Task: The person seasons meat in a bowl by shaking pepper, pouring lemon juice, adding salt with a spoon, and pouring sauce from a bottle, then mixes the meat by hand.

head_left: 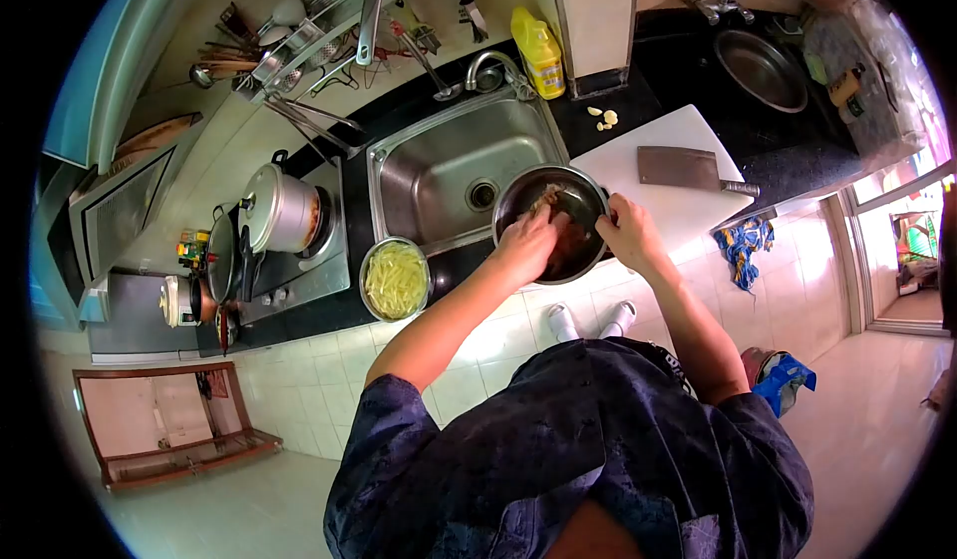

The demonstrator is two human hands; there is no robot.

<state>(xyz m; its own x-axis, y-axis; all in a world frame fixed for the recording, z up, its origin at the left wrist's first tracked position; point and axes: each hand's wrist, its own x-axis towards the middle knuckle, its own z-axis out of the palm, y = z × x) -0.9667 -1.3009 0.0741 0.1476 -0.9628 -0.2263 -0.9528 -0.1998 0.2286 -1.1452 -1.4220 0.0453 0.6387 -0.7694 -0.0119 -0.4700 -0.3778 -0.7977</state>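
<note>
A round steel bowl (586, 192) is held over the front edge of the sink, beside the cutting board. My right hand (626, 228) is closed on its right rim. My left hand (532, 242) reaches inside with the fingers bent together around a tan, wet-looking clump (548, 196) that I cannot identify. Dark brownish contents lie lower in the bowl, partly hidden by that hand. Left of the bowl, a second steel bowl (427, 290) holds pale yellow-green shredded strips (394, 278).
The sink (424, 175) lies behind the bowl. A cleaver (678, 168) rests on the white cutting board (638, 200), with peeled garlic cloves (606, 117) behind it. A yellow bottle (538, 52) stands by the faucet. At left, a lidded pot (277, 210) sits on the stove.
</note>
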